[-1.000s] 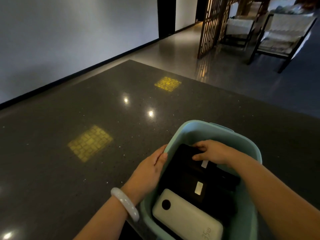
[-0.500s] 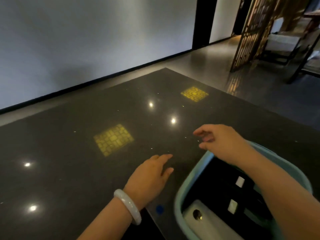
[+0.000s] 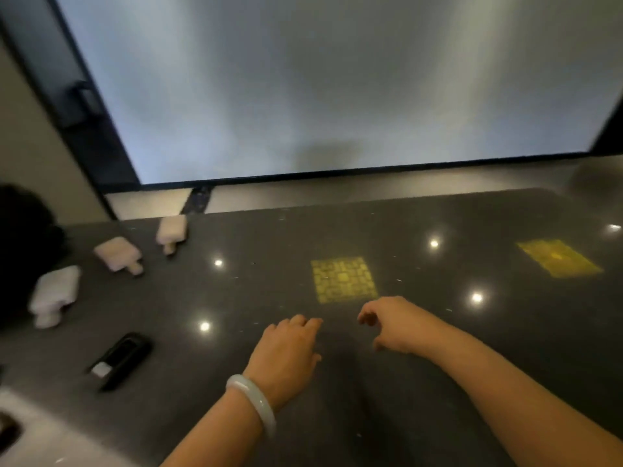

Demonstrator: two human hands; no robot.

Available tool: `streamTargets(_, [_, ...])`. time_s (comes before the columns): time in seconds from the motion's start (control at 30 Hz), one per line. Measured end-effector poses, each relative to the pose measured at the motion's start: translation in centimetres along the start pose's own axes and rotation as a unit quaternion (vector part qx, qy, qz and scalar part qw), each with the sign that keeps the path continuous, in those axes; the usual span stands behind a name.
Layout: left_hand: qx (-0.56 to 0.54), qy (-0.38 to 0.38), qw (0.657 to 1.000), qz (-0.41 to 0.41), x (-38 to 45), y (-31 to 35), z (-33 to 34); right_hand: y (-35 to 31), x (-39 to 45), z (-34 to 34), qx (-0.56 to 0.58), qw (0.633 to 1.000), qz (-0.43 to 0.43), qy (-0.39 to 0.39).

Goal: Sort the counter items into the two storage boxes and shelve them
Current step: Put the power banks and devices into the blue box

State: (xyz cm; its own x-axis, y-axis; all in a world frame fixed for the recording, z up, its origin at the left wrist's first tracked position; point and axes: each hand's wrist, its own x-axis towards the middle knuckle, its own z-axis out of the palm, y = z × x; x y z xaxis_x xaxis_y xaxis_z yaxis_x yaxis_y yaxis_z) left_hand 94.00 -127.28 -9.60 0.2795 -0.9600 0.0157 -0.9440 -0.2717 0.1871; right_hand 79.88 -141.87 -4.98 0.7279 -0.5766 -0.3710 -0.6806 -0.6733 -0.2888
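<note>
Three pale, blurred items are seen lying on the dark counter [image 3: 438,332] at its far left: a white one [image 3: 55,293] nearest the left edge, a pinkish one [image 3: 117,254] beyond it, and another pinkish one [image 3: 171,230] further back, each well apart from the next. What they are cannot be told through the blur. A black flat device [image 3: 119,360] with a small white label is laid nearer, below the white item.

Both hands are held above the middle of the counter, well apart from all four items. The left hand [image 3: 286,352] is seen palm down with fingers relaxed and nothing held; a pale bangle [image 3: 253,404] is worn at its wrist. The right hand [image 3: 391,323] is held just beside it, fingers loosely curled downward, nothing gripped.

Two yellow patterned reflections [image 3: 342,279] are shown on the polished surface. A grey wall [image 3: 337,79] stands behind.
</note>
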Motion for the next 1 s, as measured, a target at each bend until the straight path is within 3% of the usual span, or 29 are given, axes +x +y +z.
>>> streamTargets(0.27, [-0.005, 0.008, 0.981, -0.194, -7.5, -15.1, 0.7, -13.7, 10.0, 4.0, -0.015, 0.994, -0.097, -0.054])
streamTargets(0.53, [-0.050, 0.058, 0.937, -0.340, -12.6, -23.5, 0.4, -21.3, 15.9, 7.3, -0.019, 0.985, -0.148, -0.086])
streamTargets(1.0, [-0.100, 0.030, 0.919, -0.380, -6.8, -33.8, 0.7, -27.9, 25.4, 8.7, 0.030, 0.991, -0.109, -0.071])
